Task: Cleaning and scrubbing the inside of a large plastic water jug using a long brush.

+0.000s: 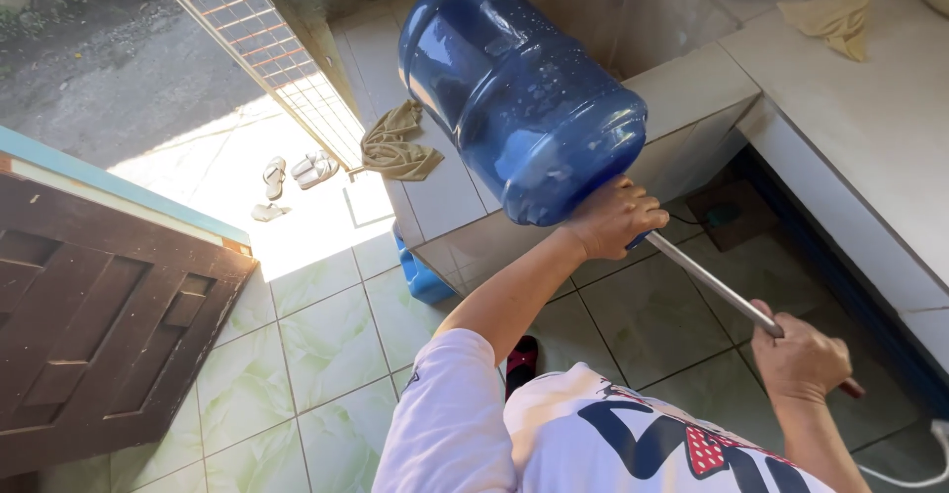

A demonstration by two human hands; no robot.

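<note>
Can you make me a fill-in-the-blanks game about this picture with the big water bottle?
1. The big jug is the colour ____.
2. The left hand holds the jug at its ____.
3. The right hand grips a long metal ____.
4. By the open door, a pair of ____ lies in the sun.

Missing words: blue; neck; rod; sandals
</note>
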